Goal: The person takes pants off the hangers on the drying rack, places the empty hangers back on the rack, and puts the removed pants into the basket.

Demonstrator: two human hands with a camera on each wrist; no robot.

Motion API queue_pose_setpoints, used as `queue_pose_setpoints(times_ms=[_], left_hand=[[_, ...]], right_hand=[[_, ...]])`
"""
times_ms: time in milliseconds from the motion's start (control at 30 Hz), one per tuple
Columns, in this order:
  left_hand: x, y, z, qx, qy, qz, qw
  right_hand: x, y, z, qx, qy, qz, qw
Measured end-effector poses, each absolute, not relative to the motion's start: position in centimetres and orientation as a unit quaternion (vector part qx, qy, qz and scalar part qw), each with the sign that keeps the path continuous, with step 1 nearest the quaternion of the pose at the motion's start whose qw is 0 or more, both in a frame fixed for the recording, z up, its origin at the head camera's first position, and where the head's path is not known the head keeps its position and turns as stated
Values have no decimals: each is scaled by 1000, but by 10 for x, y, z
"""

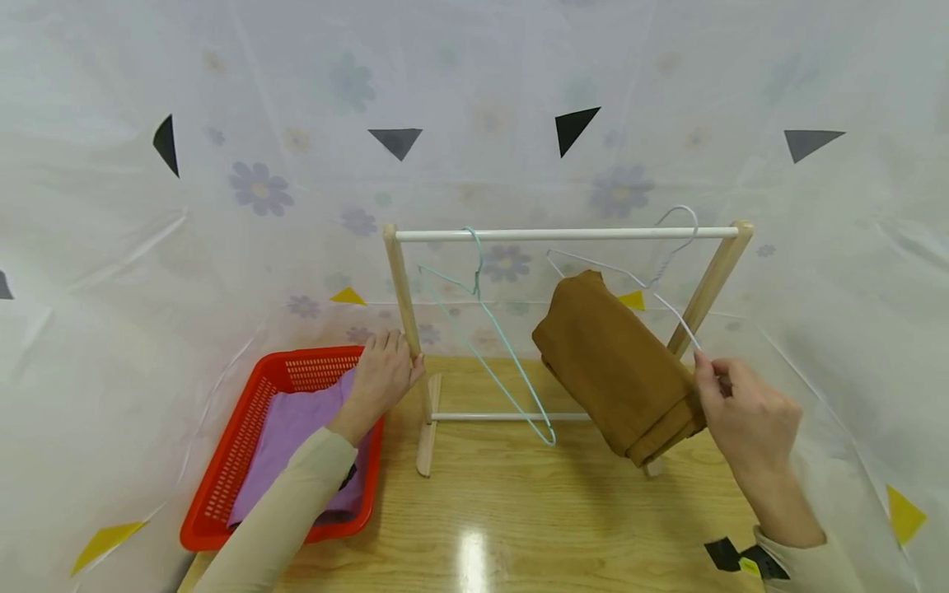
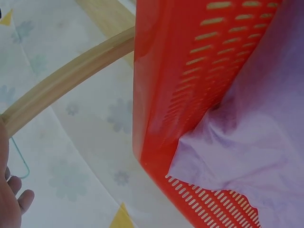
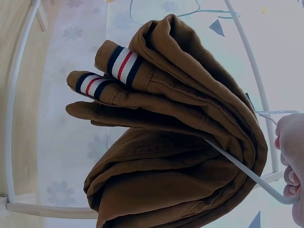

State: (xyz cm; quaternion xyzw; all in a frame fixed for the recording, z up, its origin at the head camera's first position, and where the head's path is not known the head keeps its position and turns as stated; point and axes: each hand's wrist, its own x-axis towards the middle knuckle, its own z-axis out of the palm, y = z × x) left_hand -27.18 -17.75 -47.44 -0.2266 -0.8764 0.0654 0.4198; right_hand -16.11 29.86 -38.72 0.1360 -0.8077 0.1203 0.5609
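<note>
In the head view, my right hand grips the lower right corner of a white wire hanger. Its hook arches at the rail of a small clothes rack. Brown trousers hang folded over the hanger's bar; the right wrist view shows striped bands at their ends. My left hand holds the rack's left wooden post, which the left wrist view shows running up to that hand. A bare mint-green hanger hangs on the rail at the left, tilted.
A red plastic basket with purple cloth in it stands left of the rack, under my left forearm. The rack stands on a wooden table. Behind is a pale flowered sheet with black, grey and yellow triangles.
</note>
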Motion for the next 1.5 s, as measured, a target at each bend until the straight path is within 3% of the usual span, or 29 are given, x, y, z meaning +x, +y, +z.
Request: queue_pose_setpoints(times_ms=[967,1500], left_hand=[[-263,-171,-472,-180,-908,21,378],[-219,-146,-475,-96,-933,-77,337]], right_hand=[[-144,296,-413,132,-797,155,569],[-135,289,-427,112,-791,182,573]])
